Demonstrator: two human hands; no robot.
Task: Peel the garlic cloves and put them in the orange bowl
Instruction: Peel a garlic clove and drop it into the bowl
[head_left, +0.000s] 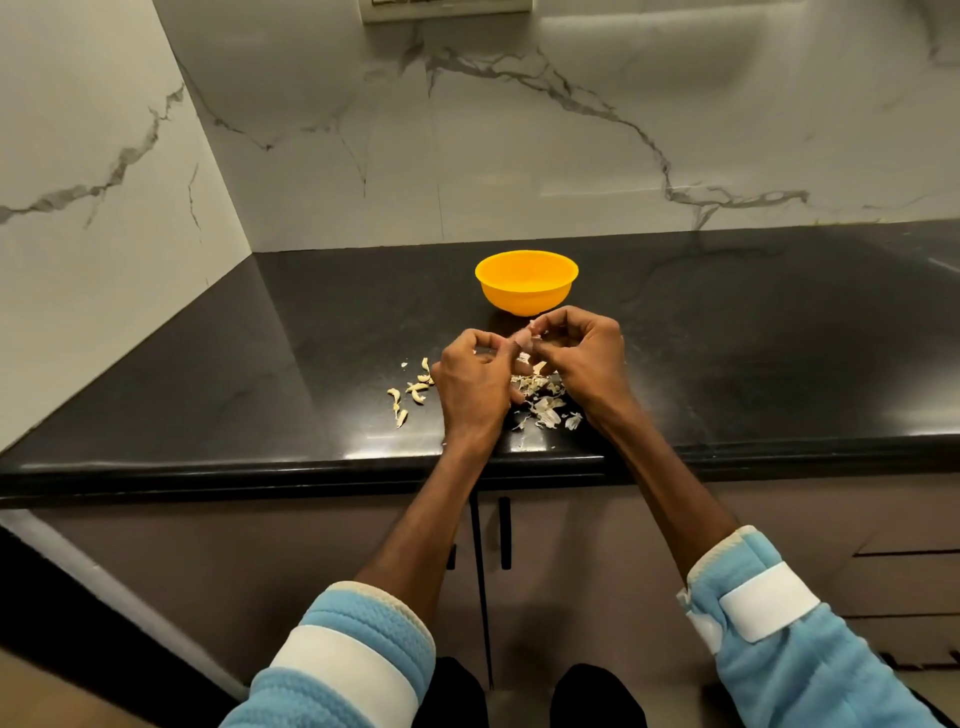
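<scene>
While the bowl (524, 299) stands at 12 o'clock, a clove (525, 340) is pinched.
It is held between curled fingers of the left hand (475, 384) and right hand (584, 353), above peels (545, 408) scattered at 6 o'clock.

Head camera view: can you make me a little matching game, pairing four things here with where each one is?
Things:
1. round orange plastic bowl
2. small pinkish garlic clove
3. pale papery garlic peels
4. dark vertical cabinet handle

Places:
A. scattered on the black counter, around and under the hands
B. below the counter's front edge
C. pinched between left hand and right hand
D. standing on the counter, beyond the hands

Pairs: 1-D, 2-C, 3-A, 4-B.
</scene>
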